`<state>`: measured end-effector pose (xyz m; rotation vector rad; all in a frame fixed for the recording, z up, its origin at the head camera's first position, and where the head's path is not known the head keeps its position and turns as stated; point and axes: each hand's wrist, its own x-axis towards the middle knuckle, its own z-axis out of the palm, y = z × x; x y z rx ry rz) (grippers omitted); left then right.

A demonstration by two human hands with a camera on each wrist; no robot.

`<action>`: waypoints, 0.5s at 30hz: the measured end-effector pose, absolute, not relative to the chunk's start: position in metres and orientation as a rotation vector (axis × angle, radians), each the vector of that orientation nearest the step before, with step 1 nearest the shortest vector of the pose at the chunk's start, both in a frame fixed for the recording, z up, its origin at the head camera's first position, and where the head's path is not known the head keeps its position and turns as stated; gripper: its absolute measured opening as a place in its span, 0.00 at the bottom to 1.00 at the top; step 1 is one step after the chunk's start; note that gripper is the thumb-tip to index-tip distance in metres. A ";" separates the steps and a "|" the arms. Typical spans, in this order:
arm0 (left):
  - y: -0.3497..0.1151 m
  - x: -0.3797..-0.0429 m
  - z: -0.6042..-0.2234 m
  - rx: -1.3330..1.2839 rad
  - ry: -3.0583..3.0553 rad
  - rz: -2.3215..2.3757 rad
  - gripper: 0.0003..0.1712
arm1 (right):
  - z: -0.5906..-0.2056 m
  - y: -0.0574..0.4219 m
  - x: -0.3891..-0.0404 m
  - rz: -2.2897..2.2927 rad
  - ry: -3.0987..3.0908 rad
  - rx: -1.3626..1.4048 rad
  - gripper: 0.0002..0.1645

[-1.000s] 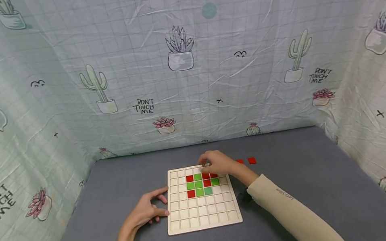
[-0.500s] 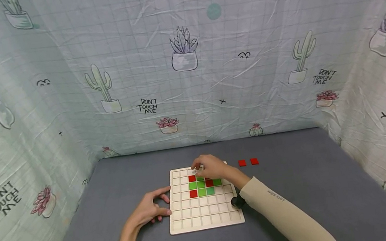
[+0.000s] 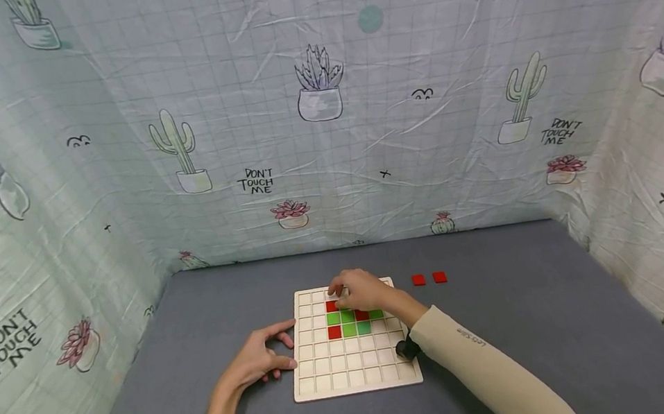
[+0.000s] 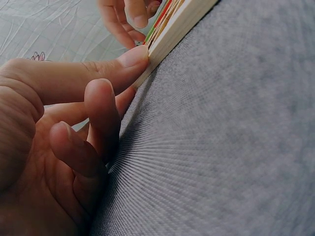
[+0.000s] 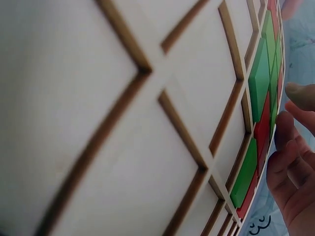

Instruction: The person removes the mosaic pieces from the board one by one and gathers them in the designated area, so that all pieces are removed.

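A pale wooden board (image 3: pixel 330 382) with a raised grid lies on the table. Red and green square tiles fill several of its cells, towards the far side. With index finger and thumb spread apart, my left hand (image 3: pixel 257 357) touches the board's left edge; in the left wrist view its thumb (image 4: pixel 133 58) presses the rim while other fingers curl below. Over the board's far rows is my right hand (image 3: pixel 363 289), thumb and bent fingers apart, close to a red tile (image 3: pixel 332 306). Nothing shows between its fingertips. This hand covers several far-row tiles.
Two loose red tiles, one (image 3: pixel 419 280) nearer the board and another (image 3: pixel 439 277) beyond it, lie right of the board's far corner. Patterned cloth (image 3: pixel 379 138) surrounds the dark grey table (image 3: pixel 515 351) at the back and sides.
My right hand has shifted left along the far rows of the board, then nearly stopped. My left hand stays at the board's left edge. The head view has turned slightly.
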<state>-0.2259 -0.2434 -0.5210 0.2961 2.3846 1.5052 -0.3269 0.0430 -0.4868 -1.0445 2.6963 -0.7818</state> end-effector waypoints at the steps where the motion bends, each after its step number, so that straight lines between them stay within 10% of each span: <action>1: -0.244 -0.226 -0.521 0.295 2.384 1.507 0.48 | -0.487 0.042 -0.327 -0.778 2.699 -1.045 0.14; 15: -0.244 -0.226 -0.520 0.310 2.372 1.528 0.48 | -0.490 0.036 -0.326 -0.717 2.708 -1.042 0.10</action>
